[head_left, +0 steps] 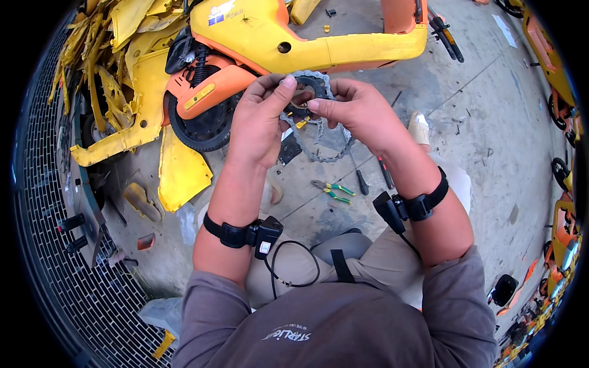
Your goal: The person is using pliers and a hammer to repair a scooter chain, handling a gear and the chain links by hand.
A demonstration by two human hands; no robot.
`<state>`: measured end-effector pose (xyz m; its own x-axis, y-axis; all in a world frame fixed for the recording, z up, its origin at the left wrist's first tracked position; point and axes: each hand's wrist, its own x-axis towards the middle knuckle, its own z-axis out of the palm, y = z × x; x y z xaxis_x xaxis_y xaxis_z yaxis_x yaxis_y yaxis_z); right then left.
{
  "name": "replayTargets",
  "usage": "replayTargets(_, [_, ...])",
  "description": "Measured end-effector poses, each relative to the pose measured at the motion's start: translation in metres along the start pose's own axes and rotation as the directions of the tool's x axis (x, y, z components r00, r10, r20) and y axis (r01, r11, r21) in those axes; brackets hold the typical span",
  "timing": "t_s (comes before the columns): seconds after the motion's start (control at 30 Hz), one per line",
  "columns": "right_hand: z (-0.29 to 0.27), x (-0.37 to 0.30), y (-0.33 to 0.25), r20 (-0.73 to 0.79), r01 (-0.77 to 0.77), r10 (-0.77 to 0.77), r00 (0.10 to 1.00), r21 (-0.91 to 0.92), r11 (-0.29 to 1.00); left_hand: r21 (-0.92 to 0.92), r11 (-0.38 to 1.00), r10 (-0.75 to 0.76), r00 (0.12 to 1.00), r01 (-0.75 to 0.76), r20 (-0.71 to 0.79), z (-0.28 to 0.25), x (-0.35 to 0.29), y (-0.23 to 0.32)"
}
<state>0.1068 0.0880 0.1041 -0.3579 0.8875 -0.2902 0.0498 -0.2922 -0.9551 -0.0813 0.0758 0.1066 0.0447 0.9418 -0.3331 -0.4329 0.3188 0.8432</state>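
Chain and sprocket: the dark ring sprocket (318, 84) is up between both hands, above the floor; the roller chain (331, 158) follows its upper-right rim and loops below. Can't tell if the links sit in the teeth, or if the loop touches concrete.
Left hand: (261, 119) closed on the sprocket's left side, thumb on top, other fingers curled, partly hidden; likely the steadying grip.
Right hand: (362, 113) thumb and fingers pinched narrow at the ring's right side, near the chain; fits fine positioning of links against rim. Exact fingertip contact hidden.
Why two hands: slack chain would probably slip off a ring held from one side only.
Hand tools: pliers (325, 186) with green-yellow handles spread, dark-handled screwdriver (362, 182), red-and-black handle (386, 172); all on the floor between the legs, presumably for easy reach. Neither hand is on them.
Moped: yellow-orange body (264, 43) broadside ahead, rear wheel (205, 126) toward the person, so that end is in easy reach.
Panel pile: yellow body panels (123, 73) heaped upper left, off the working patch.
Wrist modules: black boxes strapped on the left forearm (267, 234) and right forearm (388, 210), behind the wrists, leaving fingers free.
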Motion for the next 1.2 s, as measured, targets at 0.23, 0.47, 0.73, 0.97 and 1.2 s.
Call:
replayTargets(0.23, [0.006,0.003,0.007,-0.022,-0.017,0.017,1.000,-0.013,1.000,-0.051,0.997,-0.059,0.998,0.061,0.034,-0.009,0.001,0.000])
replayTargets(0.47, [0.007,0.005,0.012,0.005,-0.039,0.039,0.999,0.031,0.999,-0.121,0.987,-0.096,0.990,0.109,0.108,-0.008,-0.001,0.006])
replayTargets(0.73, [0.001,-0.002,0.002,0.156,-0.100,0.041,0.987,0.391,0.915,-0.117,0.993,0.035,0.962,-0.003,0.269,0.005,-0.012,0.017])
replayTargets(0.97, [0.011,-0.011,-0.008,0.177,-0.062,-0.016,0.984,0.427,0.902,0.111,0.963,0.182,0.900,-0.244,0.397,0.010,-0.013,0.002])
replayTargets(1.2, [0.003,-0.016,-0.008,0.139,0.009,-0.050,0.989,0.285,0.959,-0.084,0.985,0.170,0.917,-0.150,0.360,0.007,-0.009,0.007])
